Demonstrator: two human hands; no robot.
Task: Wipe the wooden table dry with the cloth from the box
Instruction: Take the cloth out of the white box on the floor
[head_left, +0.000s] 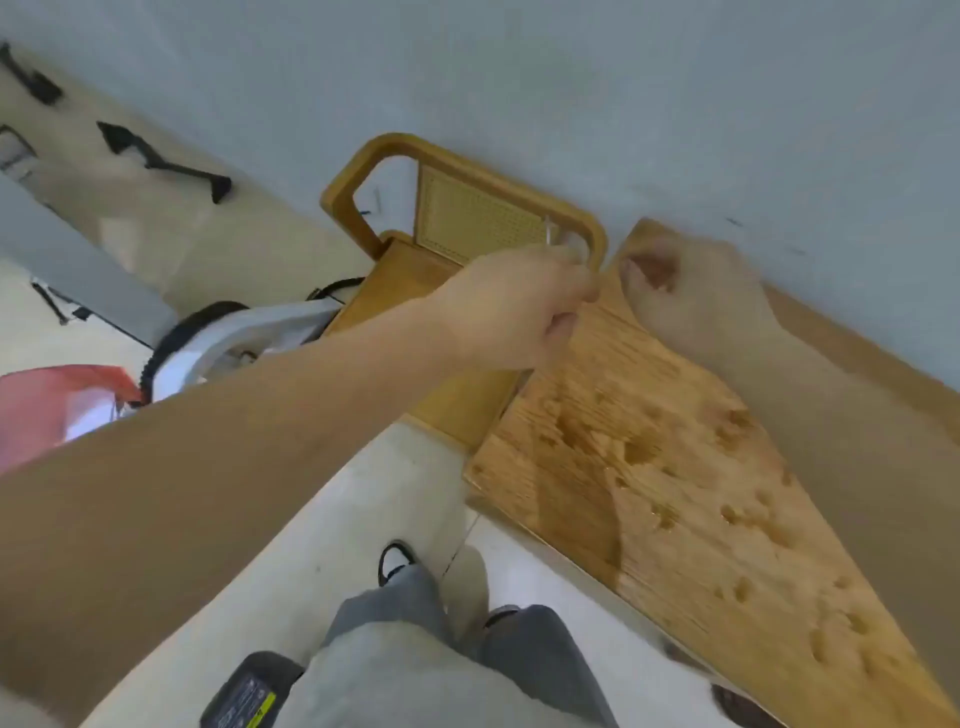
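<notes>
The wooden table runs from the middle to the lower right, and many water drops and wet patches lie on its top. My left hand is over the table's far corner with its fingers curled; it seems to pinch a thin, pale, see-through thing that sticks up above the knuckles. My right hand is just to its right at the same far corner. It is blurred, its fingers look bent, and what it holds, if anything, is hidden. No cloth or box shows clearly.
A wooden chair with a cane back stands against the grey wall beside the table's far end. A white and black machine and a red bag sit on the floor at left. My legs and shoes are below.
</notes>
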